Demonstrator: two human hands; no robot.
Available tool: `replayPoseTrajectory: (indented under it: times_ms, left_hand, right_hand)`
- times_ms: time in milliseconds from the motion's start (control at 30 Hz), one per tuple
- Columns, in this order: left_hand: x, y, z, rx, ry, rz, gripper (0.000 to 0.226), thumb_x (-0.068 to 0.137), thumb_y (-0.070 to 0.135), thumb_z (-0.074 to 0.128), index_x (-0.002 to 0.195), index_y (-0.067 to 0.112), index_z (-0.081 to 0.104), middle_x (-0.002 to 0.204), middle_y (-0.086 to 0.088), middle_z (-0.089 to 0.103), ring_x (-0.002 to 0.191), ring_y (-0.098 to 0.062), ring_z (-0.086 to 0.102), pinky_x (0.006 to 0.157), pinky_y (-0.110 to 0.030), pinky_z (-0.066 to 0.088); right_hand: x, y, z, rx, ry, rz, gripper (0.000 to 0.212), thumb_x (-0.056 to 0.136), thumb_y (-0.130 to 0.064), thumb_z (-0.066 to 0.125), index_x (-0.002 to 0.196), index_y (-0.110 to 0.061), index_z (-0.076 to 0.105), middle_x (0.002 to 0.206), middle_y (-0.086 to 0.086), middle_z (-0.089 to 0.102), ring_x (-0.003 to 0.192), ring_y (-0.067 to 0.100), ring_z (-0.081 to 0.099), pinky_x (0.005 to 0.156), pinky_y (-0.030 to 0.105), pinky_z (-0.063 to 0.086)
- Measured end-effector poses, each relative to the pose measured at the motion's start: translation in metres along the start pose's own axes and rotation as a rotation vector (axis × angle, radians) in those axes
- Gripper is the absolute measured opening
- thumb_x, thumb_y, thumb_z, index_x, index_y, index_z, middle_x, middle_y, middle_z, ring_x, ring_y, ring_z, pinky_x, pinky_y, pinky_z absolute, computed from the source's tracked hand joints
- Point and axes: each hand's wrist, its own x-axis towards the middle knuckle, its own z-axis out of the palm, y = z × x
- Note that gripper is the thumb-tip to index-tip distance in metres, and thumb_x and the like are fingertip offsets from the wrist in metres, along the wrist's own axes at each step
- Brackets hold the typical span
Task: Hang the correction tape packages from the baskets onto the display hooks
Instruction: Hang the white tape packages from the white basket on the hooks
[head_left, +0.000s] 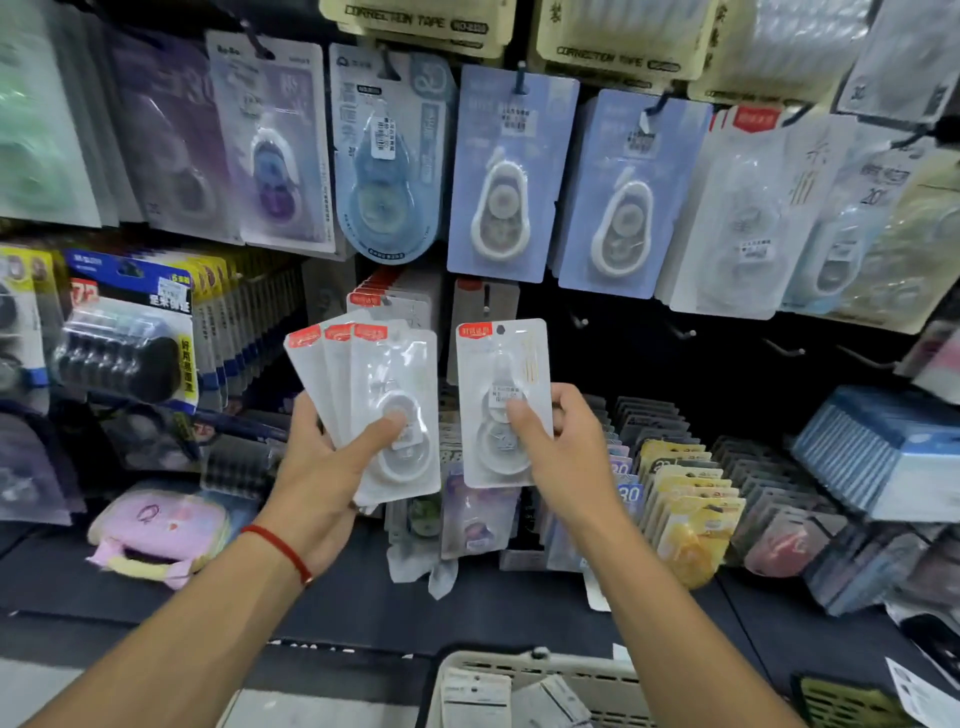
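"CORRECTION TAPE" was printed in dark capitals on two cream cardboard header cards (415, 23) at 12 o'clock. The numeral "30" appeared on a blue-topped packet (629, 492) at 4 o'clock. Other labels were illegible.

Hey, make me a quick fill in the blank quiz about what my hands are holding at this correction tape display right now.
1. The left hand holds a fanned stack of packages, each with a ____ top label.
2. The right hand holds ____ package.
3. A red string bracelet is on the ____ wrist.

Missing words: red; one; left
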Motion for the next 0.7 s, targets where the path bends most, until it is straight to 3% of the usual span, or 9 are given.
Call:
replayPoseTrajectory:
  times_ms: [133,367,533,633,700]
  left_hand:
    - [0.000,0.005,-0.009,-0.052,0.021,-0.024,0.071,0.074,0.019,0.083,0.138,0.031,0.052,0.127,0.002,0.075,0.117,-0.023,0.073,0.095,-0.051,0.059]
    - [-0.007,0.013,-0.006,-0.008,0.044,0.066,0.075,0.065,0.030,0.088,0.133,0.032,0.055,0.125,0.002,0.075,0.115,-0.021,0.074,0.102,-0.053,0.055]
    - [-0.005,0.013,-0.005,0.005,0.068,0.089,0.071,0.074,0.021,0.086,0.136,0.031,0.054,0.125,0.004,0.075,0.115,-0.019,0.074,0.101,-0.051,0.056]
    - [0.000,0.012,-0.002,-0.008,0.081,0.080,0.066,0.078,0.017,0.084,0.136,0.029,0.054,0.125,0.003,0.075,0.115,-0.021,0.074,0.099,-0.053,0.058]
    - [0.002,0.011,0.000,-0.020,0.089,0.071,0.063,0.082,0.013,0.083,0.135,0.030,0.054,0.126,0.003,0.075,0.115,-0.021,0.073,0.098,-0.053,0.059]
  right_hand:
    - [0.019,-0.003,0.014,-0.028,0.011,-0.007,0.014,0.101,-0.041,0.067,0.110,-0.033,0.060,0.105,-0.008,0.076,0.093,0.005,0.074,0.077,0.029,0.059]
    - [0.024,0.003,0.030,0.061,0.069,0.007,0.023,0.099,-0.044,0.070,0.113,-0.026,0.066,0.097,-0.008,0.079,0.087,0.008,0.076,0.068,0.023,0.058]
    - [0.021,0.033,0.037,0.008,0.107,-0.012,0.016,0.104,-0.038,0.063,0.118,-0.032,0.064,0.106,-0.010,0.077,0.096,0.010,0.073,0.078,0.033,0.059]
    - [0.053,0.043,0.049,-0.072,0.156,0.061,0.018,0.104,-0.043,0.060,0.118,-0.032,0.063,0.097,-0.002,0.075,0.086,0.021,0.073,0.077,0.047,0.062]
    - [0.085,0.046,0.057,-0.107,0.187,0.130,0.028,0.104,-0.043,0.061,0.126,-0.026,0.064,0.100,0.001,0.074,0.093,0.028,0.074,0.085,0.053,0.062]
